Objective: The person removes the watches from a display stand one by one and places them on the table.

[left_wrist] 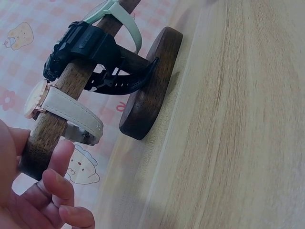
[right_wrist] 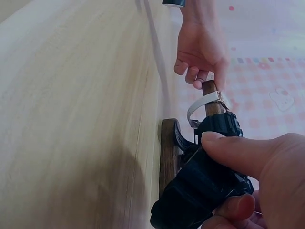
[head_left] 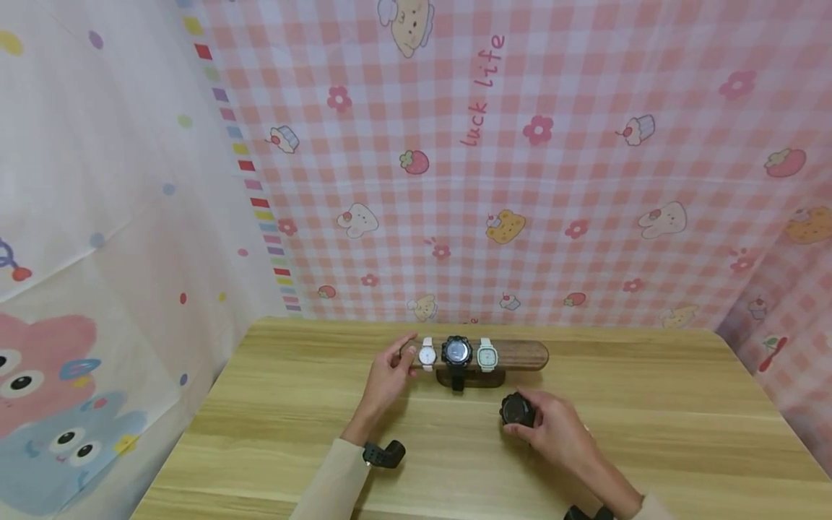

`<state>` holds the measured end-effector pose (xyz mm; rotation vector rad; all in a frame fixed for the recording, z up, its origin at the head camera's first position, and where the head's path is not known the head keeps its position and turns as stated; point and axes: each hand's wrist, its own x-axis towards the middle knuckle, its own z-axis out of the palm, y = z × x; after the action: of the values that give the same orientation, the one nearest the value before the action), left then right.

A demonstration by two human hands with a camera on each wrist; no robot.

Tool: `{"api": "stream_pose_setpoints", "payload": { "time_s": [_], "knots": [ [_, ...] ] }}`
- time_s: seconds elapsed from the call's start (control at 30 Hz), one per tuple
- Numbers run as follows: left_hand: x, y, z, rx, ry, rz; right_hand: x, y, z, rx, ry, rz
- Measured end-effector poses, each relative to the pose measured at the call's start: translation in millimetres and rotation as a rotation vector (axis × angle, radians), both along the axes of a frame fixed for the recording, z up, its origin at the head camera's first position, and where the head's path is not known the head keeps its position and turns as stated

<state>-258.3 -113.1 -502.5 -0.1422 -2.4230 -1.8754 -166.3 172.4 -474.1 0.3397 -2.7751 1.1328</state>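
Note:
A wooden watch stand [head_left: 531,355] carries three watches on its raised bar. From the left these are a white-strapped round watch [head_left: 427,357], a chunky black watch [head_left: 458,352] and a pale mint square watch [head_left: 487,357]. My left hand [head_left: 385,377] pinches the bar's left end between thumb and fingers, beside the white strap [left_wrist: 71,109]. In front of the stand, to its right, my right hand [head_left: 560,427] holds another black watch [head_left: 516,410] between thumb and fingers. Its thick dark band [right_wrist: 190,195] fills the lower part of the right wrist view.
The stand's dark oval base [left_wrist: 151,86] rests on the light wood table [head_left: 279,404], near the back edge. Behind it hangs a pink checked cloth [head_left: 455,195], and a white printed cloth [head_left: 149,217] hangs at the left. Black bands [head_left: 385,454] circle both wrists.

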Motion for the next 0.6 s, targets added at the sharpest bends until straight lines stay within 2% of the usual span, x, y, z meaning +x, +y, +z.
{"api": "stream_pose_setpoints", "payload": {
  "time_s": [0.23, 0.5, 0.6],
  "knots": [
    [-1.0, -0.4, -0.6, 0.005, 0.008, 0.002, 3.2, -2.1, -3.3, 0.035, 0.028, -0.01],
    [-0.4, -0.3, -0.7, 0.008, 0.006, -0.001, 7.3, -4.4, -10.4, 0.084, 0.007, -0.011],
    [-0.4, -0.4, -0.9, 0.011, 0.017, -0.006, 8.0, -5.7, -13.8, 0.103, 0.027, -0.015]
  ]
}}
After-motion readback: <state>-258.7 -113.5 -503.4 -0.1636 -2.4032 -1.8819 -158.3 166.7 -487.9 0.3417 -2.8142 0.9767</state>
